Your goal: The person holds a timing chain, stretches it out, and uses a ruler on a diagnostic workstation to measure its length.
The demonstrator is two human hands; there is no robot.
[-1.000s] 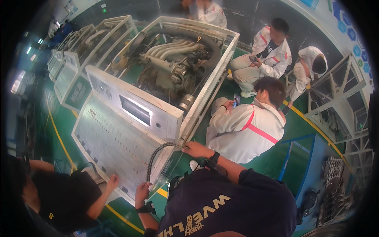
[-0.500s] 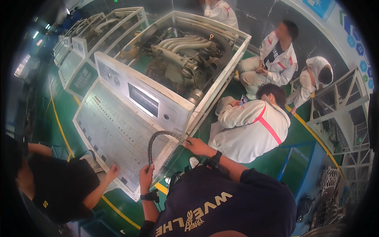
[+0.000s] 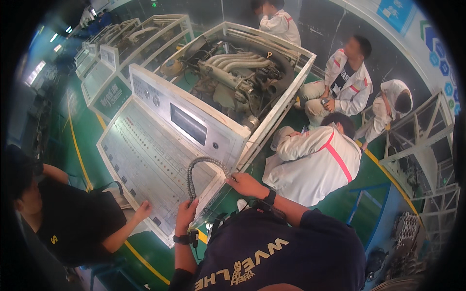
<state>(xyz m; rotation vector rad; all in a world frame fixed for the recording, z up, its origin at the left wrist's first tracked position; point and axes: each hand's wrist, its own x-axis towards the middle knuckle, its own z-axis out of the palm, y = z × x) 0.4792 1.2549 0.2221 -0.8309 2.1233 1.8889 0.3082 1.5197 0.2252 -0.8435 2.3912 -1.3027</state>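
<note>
A grey metal chain [image 3: 209, 159] of small links arches between my two hands, over the lower edge of a sloping panel [image 3: 160, 167]. My left hand [image 3: 186, 212] is closed round one end of it, where two strands seem to lie side by side. At the other end, my right hand [image 3: 245, 185] pinches the chain between thumb and fingers beside the panel's corner. Whether the chain touches the panel, I cannot tell.
Behind the panel stands an engine [image 3: 233, 72] in a white frame. A person in black [image 3: 80, 218] reaches toward the panel at left. A person in a white jacket [image 3: 315, 165] crouches close at right, with others behind. A blue bench [image 3: 383, 208] holds metal parts.
The view has shifted slightly, so the surroundings sit lower and further right. The chain's arch has become narrower, with my hands closer together. Both hands keep their hold.
</note>
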